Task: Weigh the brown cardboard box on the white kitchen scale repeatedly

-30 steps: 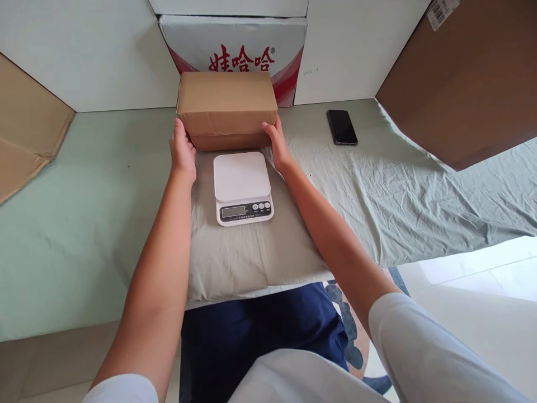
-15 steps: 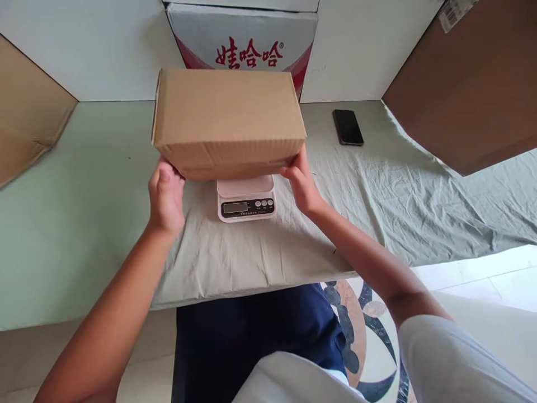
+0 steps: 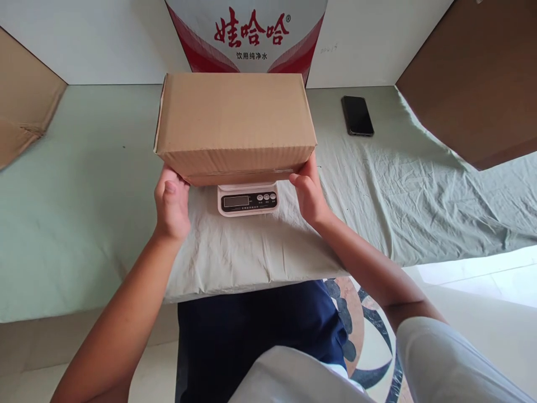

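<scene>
A closed brown cardboard box (image 3: 235, 123) is over a small white kitchen scale (image 3: 248, 200), hiding the scale's platform; only the display and buttons show. Whether the box rests on the scale or hangs just above it cannot be told. My left hand (image 3: 171, 204) grips the box's lower left corner, fingers underneath. My right hand (image 3: 309, 193) holds the lower right corner the same way. The scale sits on a pale cushion (image 3: 251, 252) at the table's near edge.
A black phone (image 3: 357, 115) lies on the wrinkled green cloth (image 3: 419, 190) at the right. A white carton with red characters (image 3: 247, 34) stands behind the box. Brown cardboard (image 3: 478, 73) leans at the right, another cardboard piece (image 3: 20, 117) at the left.
Both hands lifted the cardboard box from behind the scale, brought it toward me and lowered it over the scale's platform. The camera tilted slightly.
</scene>
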Action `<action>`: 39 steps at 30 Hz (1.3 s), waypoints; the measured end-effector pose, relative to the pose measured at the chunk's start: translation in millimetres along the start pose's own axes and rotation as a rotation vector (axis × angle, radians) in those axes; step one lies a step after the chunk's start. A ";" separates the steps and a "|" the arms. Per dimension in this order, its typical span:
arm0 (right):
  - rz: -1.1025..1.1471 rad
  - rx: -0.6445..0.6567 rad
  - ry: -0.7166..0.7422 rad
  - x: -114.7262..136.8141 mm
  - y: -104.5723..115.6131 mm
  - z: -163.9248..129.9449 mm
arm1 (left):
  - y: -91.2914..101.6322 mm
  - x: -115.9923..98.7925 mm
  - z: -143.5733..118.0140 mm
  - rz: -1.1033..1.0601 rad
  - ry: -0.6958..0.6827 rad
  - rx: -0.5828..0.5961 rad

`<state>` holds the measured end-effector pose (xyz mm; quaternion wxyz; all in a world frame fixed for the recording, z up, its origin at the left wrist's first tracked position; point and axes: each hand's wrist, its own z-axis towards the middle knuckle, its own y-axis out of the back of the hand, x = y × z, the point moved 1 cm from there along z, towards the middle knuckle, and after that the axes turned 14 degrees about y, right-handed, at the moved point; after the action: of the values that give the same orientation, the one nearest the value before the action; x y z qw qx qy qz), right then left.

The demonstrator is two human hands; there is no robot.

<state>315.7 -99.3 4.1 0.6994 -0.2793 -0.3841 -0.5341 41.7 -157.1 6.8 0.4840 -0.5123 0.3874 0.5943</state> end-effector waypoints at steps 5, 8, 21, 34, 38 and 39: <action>-0.013 -0.002 -0.042 -2.6 0.5 0.8 | 1.9 4.3 -0.8 0.021 -0.002 0.002; 0.001 -0.003 -0.044 -2.5 0.3 1.7 | 3.6 6.2 -1.6 0.036 -0.021 0.018; 0.008 -0.002 -0.043 -1.1 1.5 3.6 | 3.8 5.9 0.0 0.026 -0.016 0.023; -0.082 -0.180 -0.036 0.4 10.8 -0.1 | 20.1 -0.2 6.8 -0.033 0.043 -0.070; -0.068 -0.177 -0.026 -9.0 10.9 -1.9 | 14.5 4.4 6.5 -0.067 -0.022 -0.024; -0.066 -0.175 -0.023 -11.2 11.9 -1.7 | 14.2 7.1 6.9 -0.072 -0.037 -0.018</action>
<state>326.1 -91.5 -6.0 0.6499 -0.3327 -0.3531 -0.5851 26.3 -152.5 0.5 0.5075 -0.5193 0.3545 0.5892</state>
